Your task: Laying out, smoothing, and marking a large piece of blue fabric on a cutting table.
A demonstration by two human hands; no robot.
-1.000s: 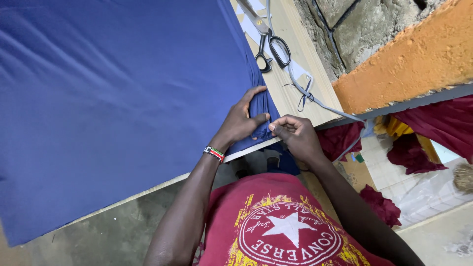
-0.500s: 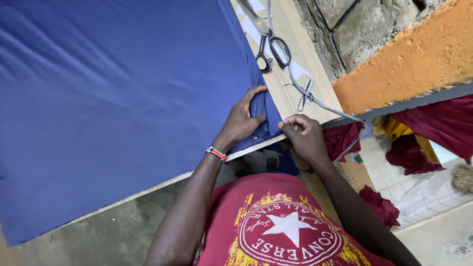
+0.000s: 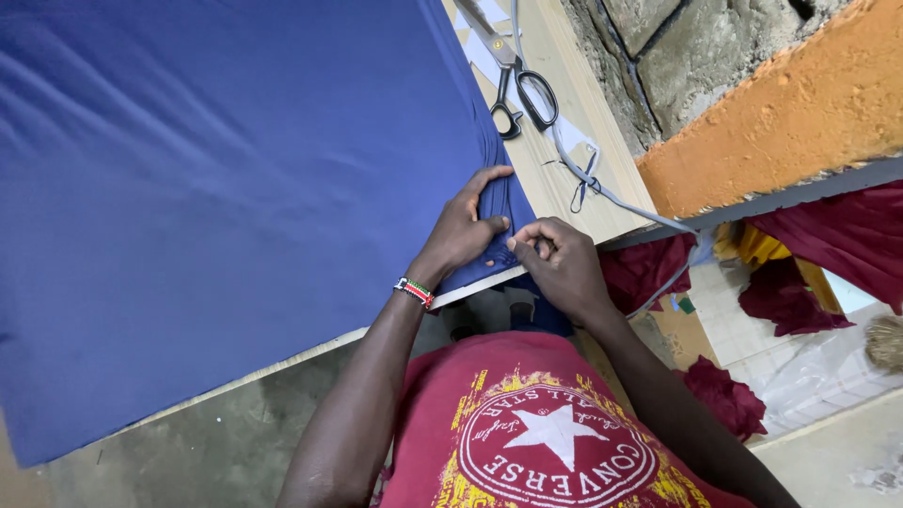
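Down at the near corner of the table point(image 3: 574, 179), both hands are working on the blue cloth point(image 3: 235, 188), which is lying spread over most of the top with its corner hanging off the edge. The left hand point(image 3: 466, 230) is lying palm down on that corner, fingers stretched along the cloth's edge and thumb pressing in, its grip flat rather than closed. The right hand point(image 3: 560, 263) is curling just beside it, fingertips pinching at the cloth's edge; what sits between them is too small to tell. A beaded wristband point(image 3: 414, 292) is circling the left wrist. Scissors point(image 3: 513, 80) are lying well apart on bare wood, blades cut off by the frame
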